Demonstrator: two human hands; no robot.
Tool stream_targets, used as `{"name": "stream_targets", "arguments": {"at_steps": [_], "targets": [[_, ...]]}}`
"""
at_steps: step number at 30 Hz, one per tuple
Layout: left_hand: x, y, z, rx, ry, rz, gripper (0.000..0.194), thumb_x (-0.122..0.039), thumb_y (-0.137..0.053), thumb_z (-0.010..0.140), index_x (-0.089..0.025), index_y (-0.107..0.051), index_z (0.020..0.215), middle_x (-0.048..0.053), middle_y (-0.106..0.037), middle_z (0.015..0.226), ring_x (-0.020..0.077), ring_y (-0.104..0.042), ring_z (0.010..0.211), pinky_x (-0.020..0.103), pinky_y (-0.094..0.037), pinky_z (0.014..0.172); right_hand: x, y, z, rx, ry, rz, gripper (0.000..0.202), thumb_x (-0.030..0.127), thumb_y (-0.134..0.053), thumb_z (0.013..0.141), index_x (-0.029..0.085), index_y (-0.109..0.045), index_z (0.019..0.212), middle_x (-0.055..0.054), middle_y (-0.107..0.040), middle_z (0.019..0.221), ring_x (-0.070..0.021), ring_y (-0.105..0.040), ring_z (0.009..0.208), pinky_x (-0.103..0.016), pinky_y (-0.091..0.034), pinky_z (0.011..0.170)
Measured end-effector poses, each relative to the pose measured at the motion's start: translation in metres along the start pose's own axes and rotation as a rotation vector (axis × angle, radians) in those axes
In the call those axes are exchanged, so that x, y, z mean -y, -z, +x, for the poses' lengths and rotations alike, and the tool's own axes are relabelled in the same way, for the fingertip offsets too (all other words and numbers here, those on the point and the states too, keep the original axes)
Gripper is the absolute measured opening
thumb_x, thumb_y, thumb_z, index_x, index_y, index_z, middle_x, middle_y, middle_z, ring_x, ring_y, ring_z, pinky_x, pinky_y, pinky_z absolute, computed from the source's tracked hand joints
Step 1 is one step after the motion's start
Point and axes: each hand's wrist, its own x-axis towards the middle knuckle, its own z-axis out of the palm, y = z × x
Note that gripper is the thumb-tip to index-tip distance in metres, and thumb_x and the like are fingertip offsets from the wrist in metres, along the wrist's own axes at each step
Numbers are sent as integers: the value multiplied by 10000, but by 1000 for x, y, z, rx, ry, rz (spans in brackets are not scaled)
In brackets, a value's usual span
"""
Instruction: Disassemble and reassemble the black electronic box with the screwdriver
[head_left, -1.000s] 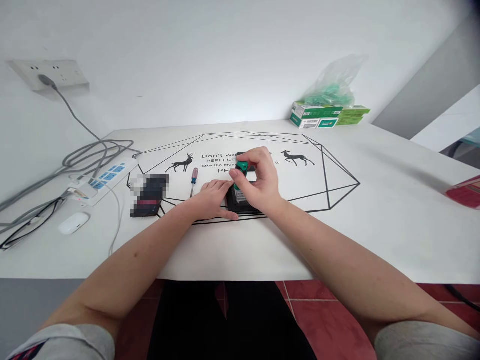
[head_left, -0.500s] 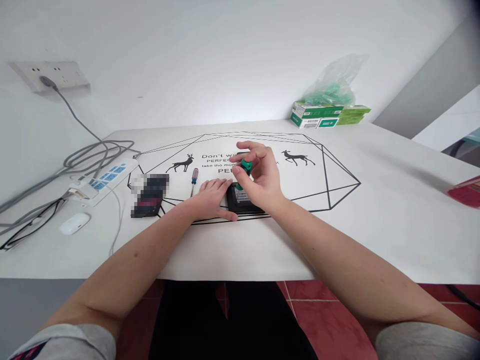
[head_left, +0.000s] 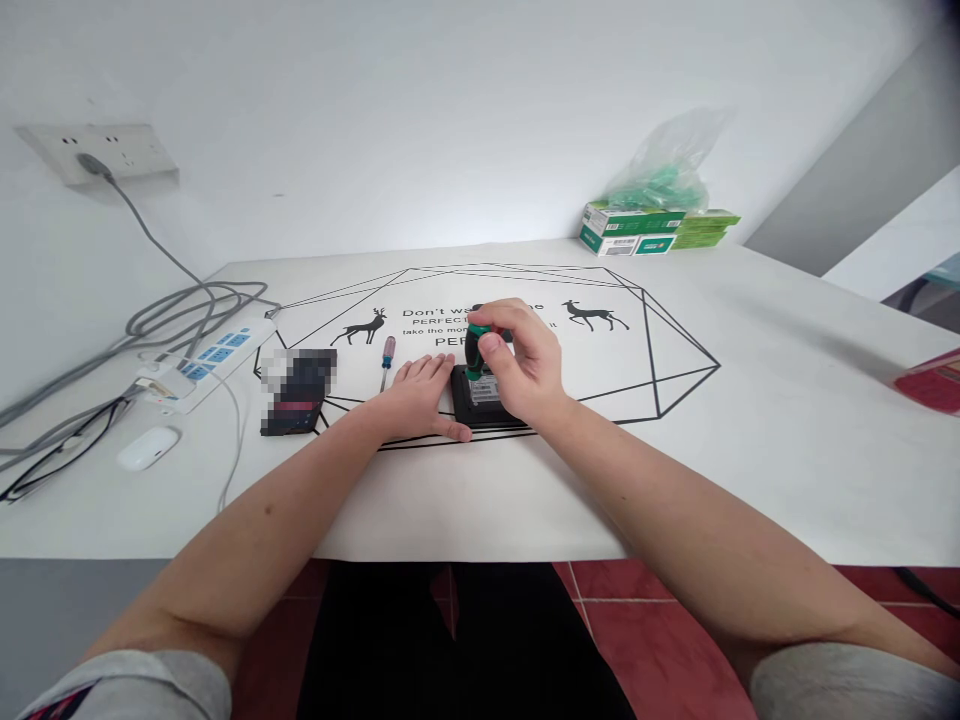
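A flat black device (head_left: 466, 405) with a pale label lies on the white table in front of me. My right hand (head_left: 523, 358) grips a green and black screwdriver (head_left: 474, 350), which stands nearly upright over the device's upper left part; its tip is too small to make out. Flat on the table, fingers spread, my left hand (head_left: 424, 400) rests against the device's left edge with the thumb along its lower left corner. Left of that hand lies a second screwdriver (head_left: 388, 355) with a clear bluish-red handle. Another dark object behind the right hand is mostly hidden.
At the left are a blurred-out dark phone (head_left: 304, 390), a white case (head_left: 149, 448), a power strip (head_left: 225, 358), coiled grey cables and glasses (head_left: 67, 450). Green and white boxes (head_left: 634, 230) under a plastic bag (head_left: 667, 170) stand at the back right. A red object (head_left: 930, 383) sits at the right edge.
My right hand's raised fingers have closed round the screwdriver handle, which now leans slightly left. My left hand has shifted very slightly left.
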Motion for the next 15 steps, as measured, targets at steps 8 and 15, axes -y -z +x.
{"name": "stream_targets", "arguments": {"at_steps": [8,15], "targets": [[-2,2,-1,10,45,31,1272,-971,-648,806,-220,-265,1758,252,-316,1816,527,-251,1683,677,-222,1333,-4,3,-1,-27,-10,-83,301,439,-520,1119,304,-788,1147,-73,-736,986,-259,-691,916,-509,-602,858],[-3,1,-1,38,58,20,1307,-969,-622,823,-178,-205,1778,253,-225,1855,504,-146,1725,680,-154,1362,-5,-5,-2,-54,-57,28,166,443,-644,1065,281,-648,1102,-85,-677,1161,-235,-700,1005,-442,-620,818]]}}
